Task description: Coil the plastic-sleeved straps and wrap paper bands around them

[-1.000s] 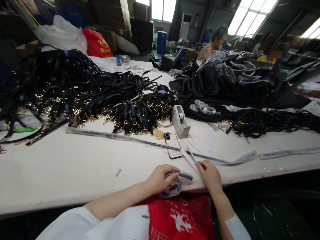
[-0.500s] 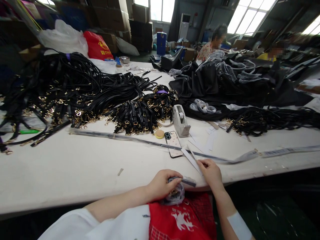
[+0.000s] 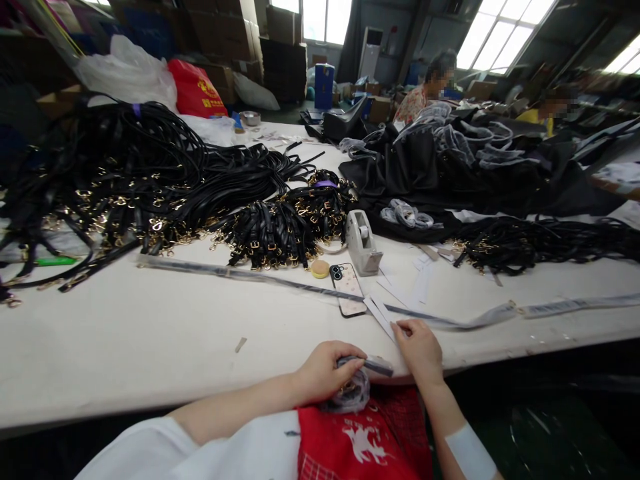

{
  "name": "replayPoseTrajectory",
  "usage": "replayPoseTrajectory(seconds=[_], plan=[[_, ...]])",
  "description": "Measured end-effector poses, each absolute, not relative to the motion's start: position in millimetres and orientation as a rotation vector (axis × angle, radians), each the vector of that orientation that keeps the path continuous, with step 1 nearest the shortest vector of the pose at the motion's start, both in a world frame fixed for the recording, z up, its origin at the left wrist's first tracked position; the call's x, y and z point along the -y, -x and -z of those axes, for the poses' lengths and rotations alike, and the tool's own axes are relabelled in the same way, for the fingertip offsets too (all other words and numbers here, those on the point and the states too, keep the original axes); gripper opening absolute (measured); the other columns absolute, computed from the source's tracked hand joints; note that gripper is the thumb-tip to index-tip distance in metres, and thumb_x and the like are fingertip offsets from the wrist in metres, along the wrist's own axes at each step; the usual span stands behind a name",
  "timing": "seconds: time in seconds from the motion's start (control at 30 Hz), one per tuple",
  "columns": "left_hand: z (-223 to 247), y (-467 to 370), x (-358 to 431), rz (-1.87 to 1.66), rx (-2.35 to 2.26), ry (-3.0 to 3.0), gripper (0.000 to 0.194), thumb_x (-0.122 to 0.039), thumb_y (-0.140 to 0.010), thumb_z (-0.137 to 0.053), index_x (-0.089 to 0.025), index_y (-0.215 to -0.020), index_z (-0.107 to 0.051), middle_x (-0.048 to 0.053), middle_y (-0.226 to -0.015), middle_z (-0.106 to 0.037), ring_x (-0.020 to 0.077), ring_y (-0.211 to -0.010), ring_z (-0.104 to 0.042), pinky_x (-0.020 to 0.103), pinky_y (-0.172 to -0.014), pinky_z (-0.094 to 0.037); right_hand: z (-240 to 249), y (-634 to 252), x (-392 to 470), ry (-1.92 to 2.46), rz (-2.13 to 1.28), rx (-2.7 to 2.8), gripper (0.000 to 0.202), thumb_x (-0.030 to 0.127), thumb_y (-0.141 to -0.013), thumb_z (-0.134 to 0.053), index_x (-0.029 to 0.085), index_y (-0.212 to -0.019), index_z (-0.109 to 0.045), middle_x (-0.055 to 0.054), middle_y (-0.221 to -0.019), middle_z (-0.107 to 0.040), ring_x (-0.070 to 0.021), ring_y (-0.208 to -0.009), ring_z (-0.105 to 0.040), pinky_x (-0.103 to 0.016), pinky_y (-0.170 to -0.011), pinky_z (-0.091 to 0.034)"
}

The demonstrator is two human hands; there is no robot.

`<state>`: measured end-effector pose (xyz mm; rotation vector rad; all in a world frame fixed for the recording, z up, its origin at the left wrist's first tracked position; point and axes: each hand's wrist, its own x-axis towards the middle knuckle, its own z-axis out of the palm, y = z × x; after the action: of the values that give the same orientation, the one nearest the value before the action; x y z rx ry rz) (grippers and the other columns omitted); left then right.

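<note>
"Plastic-wrapped strap coil (image 3: 354, 395); held where?"
"At near edge of table (image 3: 175, 333); gripped in curled left hand (image 3: 329, 370)."
"And with right hand (image 3: 419, 345)?"
"Pinching white paper strip (image 3: 379, 316); nearly closed; near smartphone (image 3: 346, 283)."

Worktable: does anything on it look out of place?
Possibly the phone: a plastic-wrapped strap runs across it, which looks untidy. A small scrap also lies on its own on the worktable.

Count is one wrapped coil (image 3: 353, 395), one phone (image 3: 349, 280), one tape dispenser (image 3: 361, 247), one yellow disc (image 3: 320, 269), one red bag (image 3: 195, 90). Two co-workers (image 3: 411, 108) show. Black straps (image 3: 240, 172) are many, too tangled to count.
</note>
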<state>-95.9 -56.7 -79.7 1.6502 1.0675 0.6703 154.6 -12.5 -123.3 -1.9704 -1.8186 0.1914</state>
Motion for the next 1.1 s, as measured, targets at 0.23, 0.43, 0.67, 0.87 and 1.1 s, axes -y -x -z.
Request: replayPoseTrajectory(seconds=[0.23, 0.43, 0.67, 0.87, 1.1], plan=[[79.1, 96.0, 55.2, -0.657, -1.061, -1.638, 0.026, -0.032, -0.087, -0.056, -0.019, -0.102, -0.074, 0.003, -0.1, -0.075, 0.0169, -0.092, -0.068, 0.025, -0.086, -0.049, 113.9, -149.2, 15.1, 2.042, -0.111, 1.927, 0.022, 0.038, -0.088, -0.058, 0.021, -0.086, -0.071, -0.006, -0.094, -0.071, -0.0231, -0.083, -0.065, -0.033, -0.071, -0.044], [79.3, 96.6, 54.6, -0.643, -1.063, -1.64, 0.027, -0.033, -0.087, -0.056, -0.019, -0.103, -0.074, 0.003, -0.101, -0.075, 0.0167, -0.093, -0.067, 0.025, -0.086, -0.049, 106.8, -147.9, 14.0, 2.091, -0.121, 1.962, 0.021, 0.036, -0.09, -0.057, 0.022, -0.086, -0.073, -0.004, -0.094, -0.071, -0.0213, -0.082, -0.067, -0.031, -0.069, -0.044], [80.4, 96.3, 53.4, -0.662, -1.048, -1.639, 0.027, -0.032, -0.087, -0.057, -0.018, -0.102, -0.074, 0.003, -0.1, -0.075, 0.0163, -0.092, -0.068, 0.024, -0.086, -0.048, 102.4, -148.3, 12.5, 2.095, -0.11, 1.999, 0.022, 0.037, -0.09, -0.057, 0.023, -0.083, -0.073, -0.002, -0.091, -0.072, -0.0192, -0.079, -0.068, -0.029, -0.067, -0.045], [82.2, 97.1, 55.0, -0.669, -1.04, -1.646, 0.027, -0.033, -0.088, -0.057, -0.018, -0.103, -0.073, 0.003, -0.101, -0.075, 0.0166, -0.093, -0.067, 0.024, -0.087, -0.048, 98.9, -138.6, 12.3, 2.092, 0.074, 2.053, 0.018, 0.02, -0.089, -0.052, 0.017, -0.086, -0.069, -0.009, -0.088, -0.069, -0.0228, -0.076, -0.065, -0.031, -0.062, -0.041], [85.4, 109.8, 55.7, -0.59, -1.01, -1.51, 0.034, -0.04, -0.09, -0.053, -0.016, -0.105, -0.072, 0.006, -0.103, -0.073, 0.0179, -0.096, -0.066, 0.027, -0.088, -0.047, 60.9, -149.7, 35.1, 2.087, 0.123, 1.887, 0.034, 0.022, -0.097, -0.033, 0.014, -0.119, -0.057, -0.013, -0.104, -0.07, -0.0276, -0.09, -0.066, -0.034, -0.069, -0.045]])
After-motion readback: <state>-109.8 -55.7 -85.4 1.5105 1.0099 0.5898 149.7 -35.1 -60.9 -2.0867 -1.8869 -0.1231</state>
